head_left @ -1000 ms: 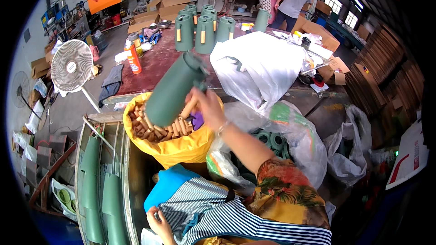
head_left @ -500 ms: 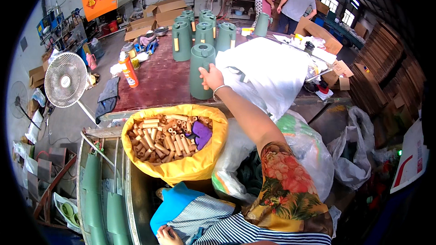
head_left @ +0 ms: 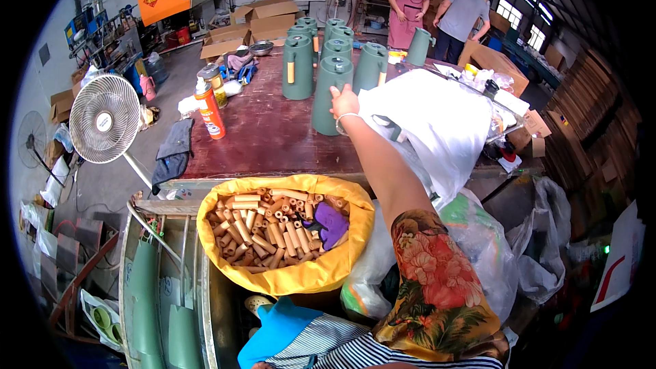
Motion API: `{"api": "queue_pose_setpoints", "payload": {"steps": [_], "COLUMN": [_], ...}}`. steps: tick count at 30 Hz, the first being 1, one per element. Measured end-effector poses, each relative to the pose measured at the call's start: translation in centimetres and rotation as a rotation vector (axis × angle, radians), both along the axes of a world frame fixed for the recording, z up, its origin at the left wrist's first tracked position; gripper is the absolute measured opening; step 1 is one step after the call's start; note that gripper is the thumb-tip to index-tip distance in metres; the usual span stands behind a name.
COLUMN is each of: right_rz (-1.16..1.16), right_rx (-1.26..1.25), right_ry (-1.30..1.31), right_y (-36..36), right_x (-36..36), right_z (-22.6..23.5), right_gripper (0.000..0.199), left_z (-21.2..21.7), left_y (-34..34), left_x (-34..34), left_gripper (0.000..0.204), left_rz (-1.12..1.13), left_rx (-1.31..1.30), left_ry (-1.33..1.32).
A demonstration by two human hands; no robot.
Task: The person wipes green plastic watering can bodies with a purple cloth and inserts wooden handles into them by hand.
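Note:
My right hand [head_left: 345, 102] is closed on the right side of a green jug [head_left: 330, 108], where its handle is hidden by the fingers. This jug stands upright on the dark red table [head_left: 253, 143], in front of several similar green jugs [head_left: 297, 68], some with a light wooden handle grip showing. Only a sliver of my left hand [head_left: 262, 365] shows at the bottom edge, by my lap; its fingers are hidden. Below the table edge, a yellow-lined container [head_left: 229, 279] holds many wooden tubes [head_left: 273, 232] and a purple cloth-like piece [head_left: 331, 224].
White plastic sheeting [head_left: 437, 113] covers the table's right part. An orange spray can [head_left: 210, 109] and a dark cloth [head_left: 173, 152] lie to the left, near a fan [head_left: 104, 119]. Green curved parts [head_left: 143, 301] fill a rack at lower left. Two people [head_left: 410, 3] stand beyond the table.
My right hand has moved the jug away from me, closer to the other jugs. My left hand has mostly left the view. The person in the apron has turned.

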State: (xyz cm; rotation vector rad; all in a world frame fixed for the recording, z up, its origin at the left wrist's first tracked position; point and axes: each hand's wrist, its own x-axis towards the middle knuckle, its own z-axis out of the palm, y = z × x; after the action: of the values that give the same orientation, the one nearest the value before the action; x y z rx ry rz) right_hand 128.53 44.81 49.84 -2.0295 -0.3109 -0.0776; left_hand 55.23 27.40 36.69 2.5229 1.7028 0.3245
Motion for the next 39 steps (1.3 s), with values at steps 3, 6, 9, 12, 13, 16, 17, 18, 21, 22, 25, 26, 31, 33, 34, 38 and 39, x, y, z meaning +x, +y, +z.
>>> {"api": "queue_pose_setpoints", "payload": {"steps": [3,6,9,12,13,16,17,18,21,22,25,26,31,33,34,38,39], "right_rz": [-0.061,0.005,-0.006,0.249,0.319,0.523,0.56,0.602,0.688,0.725,0.766,0.782,0.849,0.891,0.915,1.001,1.091], "right_rx": [-0.034,0.055,-0.034,-0.278,-0.332,-0.409,-0.41,-0.409,-0.388,-0.358,-0.367,-0.358,-0.338,-0.335,-0.326,-0.177,-0.096], "right_ry": [-0.105,-0.133,-0.132,-0.088,-0.155,-0.154,-0.225,-0.296,-0.395,-0.412,-0.432,-0.432,-0.482,-0.495,-0.51,-0.651,-0.61], "right_y": [0.4,1.6,0.2,-2.8,-3.5,-0.6,-1.7,-2.6,-3.6,-3.6,-4.9,-5.4,-7.6,-7.9,-8.1,-9.4,-9.9], "right_x": [3.7,2.9,2.5,3.4,3.4,-4.6,-4.8,-5.0,-7.1,-8.0,-9.3,-9.8,-12.0,-13.8,-15.0,-22.7,-26.3], "right_z": [-1.0,-2.3,-5.0,-6.7,-7.1,-6.5,-6.3,-6.3,-5.4,-4.9,-4.0,-3.8,-3.4,-3.2,-3.0,-2.7,-2.2], "right_gripper": [0.049,0.065,0.075,0.08,0.079,0.075,0.074,0.073,0.07,0.069,0.065,0.064,0.058,0.054,0.053,0.042,0.035], "left_z": [0.6,1.0,1.1,0.8,0.7,1.1,1.0,0.9,0.7,0.6,1.0,1.6,2.4,1.1,0.3,-3.5,-4.5], "left_y": [0.2,0.1,0.1,0.3,0.5,-0.2,-0.1,0.0,-0.3,-0.5,-1.2,-1.5,-2.3,-2.3,-2.1,-1.5,-1.5], "left_x": [0.4,0.0,0.1,0.7,1.0,-0.2,0.2,0.5,0.2,0.1,0.2,0.5,0.4,-0.4,-0.7,-2.6,-3.6], "left_gripper": [0.019,0.019,0.02,0.02,0.021,0.021,0.021,0.021,0.022,0.022,0.022,0.022,0.025,0.026,0.027,0.029,0.03], "left_rz": [-0.005,0.023,0.014,-0.015,-0.027,0.032,0.01,-0.005,-0.011,-0.002,-0.009,-0.007,0.005,0.031,0.041,0.114,0.159], "left_rx": [-0.028,-0.044,-0.064,-0.078,-0.084,-0.088,-0.097,-0.105,-0.116,-0.116,-0.13,-0.123,-0.156,-0.192,-0.211,-0.314,-0.355], "left_ry": [-0.017,-0.009,-0.017,-0.042,-0.051,-0.03,-0.047,-0.059,-0.073,-0.077,-0.107,-0.111,-0.253,-0.293,-0.325,-0.566,-0.654]}}
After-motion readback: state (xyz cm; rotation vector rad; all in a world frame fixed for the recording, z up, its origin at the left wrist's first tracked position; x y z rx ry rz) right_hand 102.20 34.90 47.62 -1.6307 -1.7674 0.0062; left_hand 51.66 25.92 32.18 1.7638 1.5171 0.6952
